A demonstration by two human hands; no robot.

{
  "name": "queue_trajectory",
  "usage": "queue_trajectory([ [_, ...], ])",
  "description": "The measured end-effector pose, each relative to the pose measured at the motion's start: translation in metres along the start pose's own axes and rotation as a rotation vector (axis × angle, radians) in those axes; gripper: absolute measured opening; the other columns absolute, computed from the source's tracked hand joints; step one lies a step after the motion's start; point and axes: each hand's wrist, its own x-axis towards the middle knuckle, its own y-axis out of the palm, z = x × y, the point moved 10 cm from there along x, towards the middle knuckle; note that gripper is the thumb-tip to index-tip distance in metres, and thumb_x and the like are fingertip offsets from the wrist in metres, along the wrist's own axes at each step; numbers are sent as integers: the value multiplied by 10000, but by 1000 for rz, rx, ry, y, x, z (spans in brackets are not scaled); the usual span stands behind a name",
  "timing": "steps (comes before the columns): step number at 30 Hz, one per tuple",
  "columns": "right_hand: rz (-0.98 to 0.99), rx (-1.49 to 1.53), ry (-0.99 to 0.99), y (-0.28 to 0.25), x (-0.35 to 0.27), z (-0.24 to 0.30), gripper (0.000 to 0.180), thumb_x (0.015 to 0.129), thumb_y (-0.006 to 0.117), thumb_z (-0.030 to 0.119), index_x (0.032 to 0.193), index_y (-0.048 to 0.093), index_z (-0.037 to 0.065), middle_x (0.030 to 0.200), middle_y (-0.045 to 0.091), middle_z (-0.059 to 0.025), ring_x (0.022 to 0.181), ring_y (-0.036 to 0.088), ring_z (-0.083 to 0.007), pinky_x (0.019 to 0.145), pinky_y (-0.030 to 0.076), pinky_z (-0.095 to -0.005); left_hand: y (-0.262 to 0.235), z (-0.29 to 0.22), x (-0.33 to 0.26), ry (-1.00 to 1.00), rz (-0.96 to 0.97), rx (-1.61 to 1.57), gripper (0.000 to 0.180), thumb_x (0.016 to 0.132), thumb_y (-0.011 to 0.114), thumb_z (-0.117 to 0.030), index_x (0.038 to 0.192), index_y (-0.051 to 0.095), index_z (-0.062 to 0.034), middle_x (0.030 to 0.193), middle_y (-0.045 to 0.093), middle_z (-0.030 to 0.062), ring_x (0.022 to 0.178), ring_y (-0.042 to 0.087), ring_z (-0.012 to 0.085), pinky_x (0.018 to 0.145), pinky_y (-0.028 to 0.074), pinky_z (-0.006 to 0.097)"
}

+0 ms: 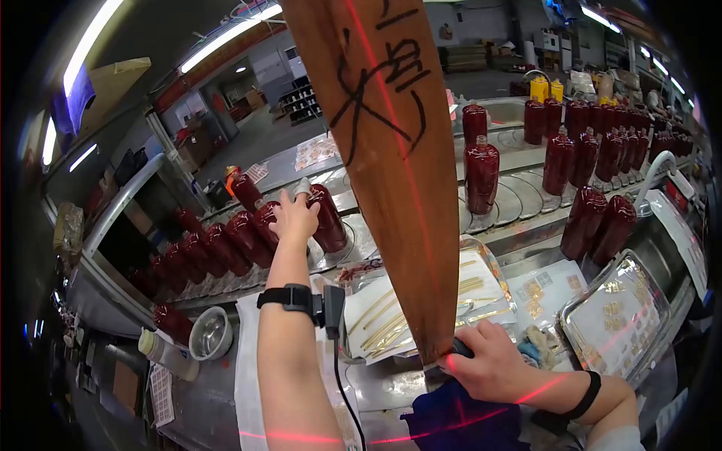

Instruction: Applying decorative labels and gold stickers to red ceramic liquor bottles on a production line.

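My left hand (295,216) reaches to the line of bottles. Its thumb side meets the upper end of a glossy dark red bottle (328,222), with the fingers at the neck; the hand partly hides the neighbouring bottle. At the lower right, my right hand (492,362) is closed around a small dark object (460,349) that mostly disappears inside the fingers. It is beside the narrow lower end of an upright brown wooden board (395,188), which blocks the middle of the view. Behind that end, gold strips (380,331) lie on white sheets in a metal tray (492,263).
More dark red bottles (226,248) line the conveyor (519,218) on both sides. At right are a second tray (647,286) with gold pieces and two tilted bottles (594,225). A metal bowl (211,336) and a squeeze bottle (167,353) sit at left.
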Motion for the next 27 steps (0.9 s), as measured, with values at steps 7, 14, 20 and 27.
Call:
queue_trajectory([
  [7,3,20,-5,3,5,6,139,702,635,172,800,538,189,869,460,-46,759,452,-246,629,341,-365,-33,-21,-10,55,-463,50,338,808,652,-348,1070,580,-148,1060,608,14,1074,519,244,958,295,600],
  [14,-40,-39,15,-4,1,-2,113,728,621,176,791,529,161,861,461,-56,782,469,-253,649,355,-378,-116,-30,-93,340,-743,-170,197,822,646,-238,866,549,-73,855,603,65,929,563,270,1017,227,600],
  [20,-79,32,52,-8,0,-1,162,735,681,180,844,572,129,906,506,-86,803,497,-289,684,398,-399,-241,-64,-204,525,-497,-101,199,818,652,-185,820,551,-14,786,611,133,762,566,362,1038,277,529],
  [27,75,937,280,-44,-60,36,901,690,824,196,1426,312,100,1286,498,-112,1068,521,-194,877,420,-316,-217,-86,-320,580,-25,-323,203,756,700,-185,775,600,-10,703,621,123,707,606,296,776,461,392],
])
